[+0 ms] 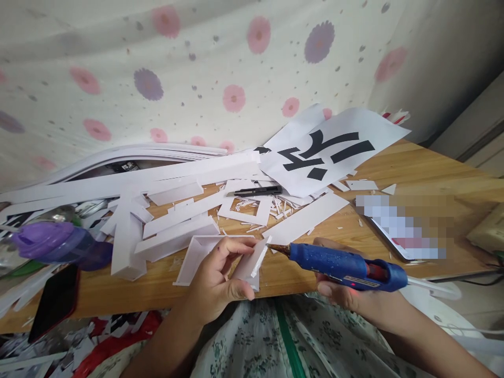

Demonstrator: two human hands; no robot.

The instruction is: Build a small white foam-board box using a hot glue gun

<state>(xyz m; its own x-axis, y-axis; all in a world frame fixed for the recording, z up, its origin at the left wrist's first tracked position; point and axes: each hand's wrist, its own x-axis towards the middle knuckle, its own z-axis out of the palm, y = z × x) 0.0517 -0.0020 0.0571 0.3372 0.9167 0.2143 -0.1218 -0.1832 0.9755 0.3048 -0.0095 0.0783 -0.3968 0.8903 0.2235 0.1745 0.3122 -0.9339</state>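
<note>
My left hand (216, 278) is closed on a small white foam board piece (252, 262), held tilted near the table's front edge. In my right hand (342, 291) is a blue hot glue gun (334, 265), a red light glowing on its side and a clear glue stick (433, 287) coming out of its back. The gun's nozzle points left, right at the upper edge of the piece; whether it touches cannot be made out. Behind my left hand, partly hidden by it, lies an open white board frame (191, 258).
White board strips and box-like shapes (128, 236) spread over the wooden table (299, 281). A black utility knife (258, 190) lies among scraps. A printed sheet (323, 152) leans behind. A phone (394, 231) lies right; a purple bottle (59, 244) and dark phone (55, 299) lie left.
</note>
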